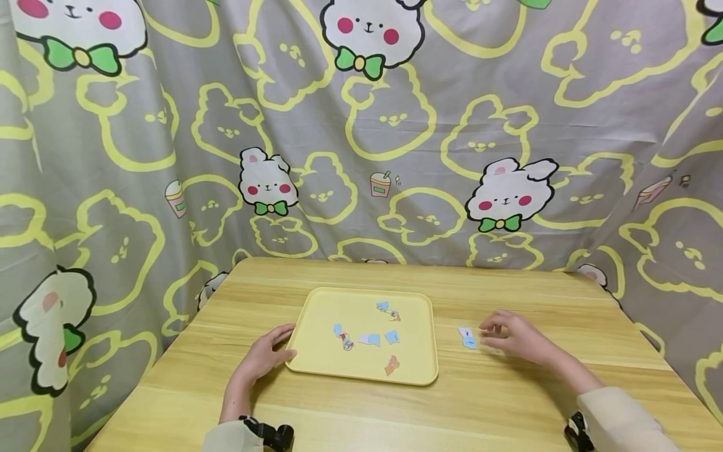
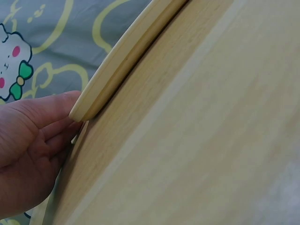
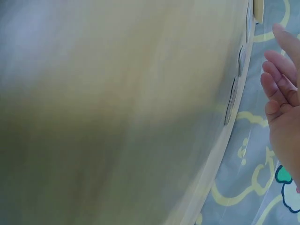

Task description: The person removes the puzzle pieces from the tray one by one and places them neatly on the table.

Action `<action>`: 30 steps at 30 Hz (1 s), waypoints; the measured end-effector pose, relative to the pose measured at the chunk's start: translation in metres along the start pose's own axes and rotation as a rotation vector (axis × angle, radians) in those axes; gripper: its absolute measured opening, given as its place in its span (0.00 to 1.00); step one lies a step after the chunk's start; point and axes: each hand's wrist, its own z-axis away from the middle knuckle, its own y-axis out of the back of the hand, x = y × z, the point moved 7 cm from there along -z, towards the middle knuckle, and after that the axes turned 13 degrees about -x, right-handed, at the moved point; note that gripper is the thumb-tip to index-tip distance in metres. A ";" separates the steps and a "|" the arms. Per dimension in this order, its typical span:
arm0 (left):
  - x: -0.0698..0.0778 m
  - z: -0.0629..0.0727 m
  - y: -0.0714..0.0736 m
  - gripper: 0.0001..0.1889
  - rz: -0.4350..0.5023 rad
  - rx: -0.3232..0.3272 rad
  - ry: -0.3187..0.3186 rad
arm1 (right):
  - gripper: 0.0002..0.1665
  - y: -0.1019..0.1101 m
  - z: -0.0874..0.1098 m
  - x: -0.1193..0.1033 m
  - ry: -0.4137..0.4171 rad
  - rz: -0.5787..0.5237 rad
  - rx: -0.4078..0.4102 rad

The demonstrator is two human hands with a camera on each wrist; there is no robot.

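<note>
A shallow yellow tray lies on the wooden table. My left hand holds its left edge, with the thumb at the rim; the left wrist view shows that hand against the tray's edge. Several small printed pieces resembling jigsaw pieces are spread in the tray, among them a blue one and an orange one. Right of the tray lies a white-and-blue piece or pair of pieces. Just beside it hovers my right hand, fingers loosely bent, holding nothing.
The wooden table extends around the tray. A grey curtain with yellow outlines and white rabbits hangs behind and at both sides. In the right wrist view, thin flat pieces appear edge-on along the tabletop.
</note>
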 end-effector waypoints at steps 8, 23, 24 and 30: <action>0.003 0.002 0.000 0.32 0.011 0.002 -0.005 | 0.12 -0.006 -0.014 -0.010 -0.014 -0.045 -0.047; 0.000 0.001 0.000 0.32 0.008 0.008 -0.007 | 0.17 -0.027 -0.048 -0.033 0.000 -0.060 -0.127; 0.000 0.001 0.000 0.32 0.005 0.009 -0.007 | 0.17 -0.029 -0.050 -0.034 0.004 -0.060 -0.130; 0.001 0.002 0.000 0.32 0.002 0.006 -0.005 | 0.17 -0.038 -0.065 -0.044 0.058 -0.025 -0.129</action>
